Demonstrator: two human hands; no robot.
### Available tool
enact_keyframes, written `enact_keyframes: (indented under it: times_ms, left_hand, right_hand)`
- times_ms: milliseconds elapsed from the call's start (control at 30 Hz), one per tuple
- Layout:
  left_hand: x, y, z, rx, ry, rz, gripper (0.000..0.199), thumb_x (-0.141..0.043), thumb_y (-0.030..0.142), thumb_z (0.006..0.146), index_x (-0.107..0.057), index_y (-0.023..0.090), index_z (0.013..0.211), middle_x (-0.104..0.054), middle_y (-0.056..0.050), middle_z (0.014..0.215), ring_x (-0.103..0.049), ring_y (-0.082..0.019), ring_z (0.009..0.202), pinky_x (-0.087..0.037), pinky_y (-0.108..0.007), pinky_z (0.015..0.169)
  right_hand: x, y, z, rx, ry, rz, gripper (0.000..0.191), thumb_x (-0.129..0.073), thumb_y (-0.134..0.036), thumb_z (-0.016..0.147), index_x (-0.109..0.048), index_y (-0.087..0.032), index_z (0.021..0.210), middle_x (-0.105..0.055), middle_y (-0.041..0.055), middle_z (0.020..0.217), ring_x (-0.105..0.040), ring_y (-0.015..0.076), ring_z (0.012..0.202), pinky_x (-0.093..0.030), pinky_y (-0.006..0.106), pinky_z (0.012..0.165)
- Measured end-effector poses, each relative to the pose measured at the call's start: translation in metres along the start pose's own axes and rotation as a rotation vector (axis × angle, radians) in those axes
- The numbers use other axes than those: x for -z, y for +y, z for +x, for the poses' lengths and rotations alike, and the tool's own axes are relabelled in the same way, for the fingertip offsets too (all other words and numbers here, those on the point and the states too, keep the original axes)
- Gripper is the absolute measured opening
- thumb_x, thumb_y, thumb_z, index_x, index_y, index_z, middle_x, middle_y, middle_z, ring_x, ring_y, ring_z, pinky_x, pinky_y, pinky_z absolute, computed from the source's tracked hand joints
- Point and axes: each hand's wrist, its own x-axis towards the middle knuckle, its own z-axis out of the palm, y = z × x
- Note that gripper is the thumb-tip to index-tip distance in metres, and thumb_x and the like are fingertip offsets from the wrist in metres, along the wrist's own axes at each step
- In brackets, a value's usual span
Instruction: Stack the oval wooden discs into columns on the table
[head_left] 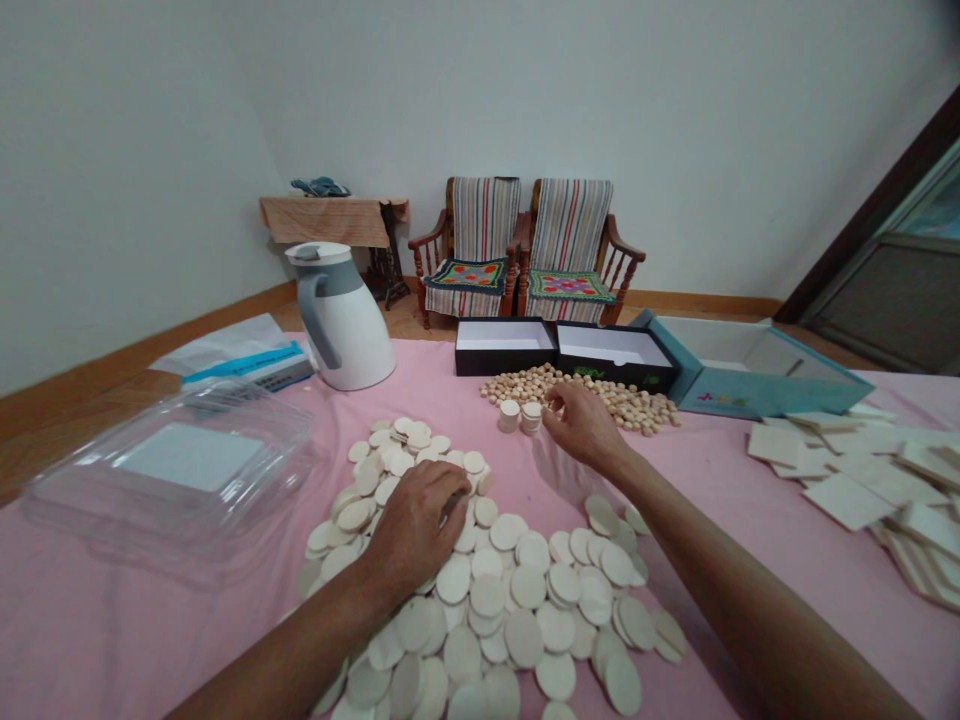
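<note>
A broad pile of pale round wooden discs (487,595) covers the near middle of the pink cloth. On its upper part rests my left hand (421,515), fingers curled down among the discs; what they hold, if anything, is hidden. Two short stacks of discs stand side by side, the left stack (509,416) and the right stack (531,419). My right hand (581,422) is at the right stack's right side, with its fingers bent together; anything between the fingertips is too small to make out. Small wooden beads (630,403) lie just behind that hand.
Behind the beads sit two open black boxes (506,360) (619,372) and a blue box (750,388). Square wooden pieces (847,500) lie at the right. Clear plastic trays (172,470), a blue packet (255,370) and a white jug (356,335) are at the left.
</note>
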Motion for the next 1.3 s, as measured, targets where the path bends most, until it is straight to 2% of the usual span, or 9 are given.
enact_keyframes:
  times_ms: [100,200,333,400,600,733,867,1067,1300]
  left_hand:
    - [0.000,0.001,0.001,-0.005,-0.005,0.003,0.016,-0.050,0.011,0.079,-0.062,0.019,0.087,-0.065,-0.006,0.092,-0.057,-0.021,0.090,-0.045,-0.038,0.083]
    - [0.001,0.001,0.001,-0.011,-0.010,0.006,0.016,-0.049,0.012,0.081,-0.062,0.018,0.088,-0.065,-0.006,0.092,-0.057,-0.021,0.090,-0.045,-0.038,0.083]
    - [0.001,0.002,0.001,-0.024,-0.014,0.003,0.017,-0.048,0.014,0.083,-0.063,0.019,0.089,-0.064,-0.007,0.094,-0.057,-0.021,0.091,-0.046,-0.038,0.083]
    - [0.002,0.002,0.001,-0.020,-0.022,0.000,0.017,-0.048,0.014,0.083,-0.064,0.019,0.090,-0.064,-0.007,0.094,-0.057,-0.021,0.091,-0.046,-0.038,0.084]
    - [0.003,0.003,0.001,-0.009,-0.020,-0.004,0.017,-0.049,0.012,0.081,-0.064,0.018,0.089,-0.065,-0.007,0.093,-0.057,-0.021,0.091,-0.046,-0.038,0.083]
    - [0.002,0.002,0.000,-0.019,-0.019,-0.004,0.017,-0.050,0.012,0.081,-0.063,0.019,0.089,-0.065,-0.007,0.093,-0.057,-0.022,0.091,-0.046,-0.038,0.083]
    - [0.001,0.000,0.000,-0.010,-0.033,-0.004,0.016,-0.050,0.013,0.082,-0.063,0.019,0.089,-0.065,-0.007,0.093,-0.056,-0.022,0.091,-0.045,-0.039,0.084]
    - [0.000,0.000,0.001,-0.018,-0.022,-0.005,0.016,-0.049,0.012,0.082,-0.062,0.019,0.089,-0.064,-0.006,0.094,-0.057,-0.021,0.092,-0.045,-0.038,0.084]
    - [0.000,-0.001,0.001,-0.030,-0.019,0.011,0.016,-0.049,0.012,0.083,-0.062,0.018,0.089,-0.064,-0.006,0.093,-0.057,-0.021,0.090,-0.046,-0.038,0.083]
  right_hand:
    - [0.003,0.000,-0.010,0.008,-0.008,0.079,0.011,-0.050,-0.016,0.076,-0.060,-0.016,0.082,-0.060,0.0028,0.074,-0.052,0.0139,0.067,-0.036,0.025,0.062]
    - [-0.001,-0.012,-0.024,0.127,-0.125,0.220,0.015,-0.049,-0.012,0.077,-0.062,-0.016,0.084,-0.063,0.0030,0.078,-0.053,0.0123,0.065,-0.039,0.024,0.062]
    - [-0.018,-0.036,-0.041,0.362,-0.221,0.347,0.032,-0.052,-0.007,0.074,-0.059,-0.017,0.103,-0.062,0.0079,0.102,-0.055,0.0158,0.088,-0.042,0.026,0.073]
    - [-0.026,-0.045,-0.047,0.421,-0.264,0.322,0.028,-0.053,-0.007,0.073,-0.060,-0.016,0.099,-0.062,0.0081,0.099,-0.054,0.0175,0.092,-0.042,0.028,0.076]
    - [-0.017,-0.040,-0.045,0.172,-0.349,0.228,0.009,-0.052,-0.016,0.079,-0.059,-0.016,0.084,-0.062,0.0036,0.075,-0.052,0.0128,0.064,-0.034,0.023,0.057]
    - [0.002,-0.020,-0.039,-0.001,-0.419,0.044,0.012,-0.055,-0.023,0.078,-0.062,-0.016,0.085,-0.065,0.0053,0.076,-0.056,0.0148,0.065,-0.033,0.024,0.056]
    - [0.012,-0.010,-0.039,0.103,-0.418,0.032,0.021,-0.059,-0.017,0.073,-0.064,-0.016,0.094,-0.064,0.0077,0.090,-0.057,0.0165,0.076,-0.037,0.026,0.065]
    - [0.001,-0.016,-0.045,0.287,-0.495,0.134,0.035,-0.054,-0.004,0.069,-0.065,-0.018,0.098,-0.060,0.0080,0.099,-0.057,0.0160,0.086,-0.038,0.024,0.071]
    - [0.004,0.001,-0.032,0.107,-0.321,0.006,0.022,-0.057,-0.016,0.071,-0.061,-0.014,0.092,-0.059,0.0092,0.093,-0.056,0.0174,0.080,-0.039,0.026,0.069]
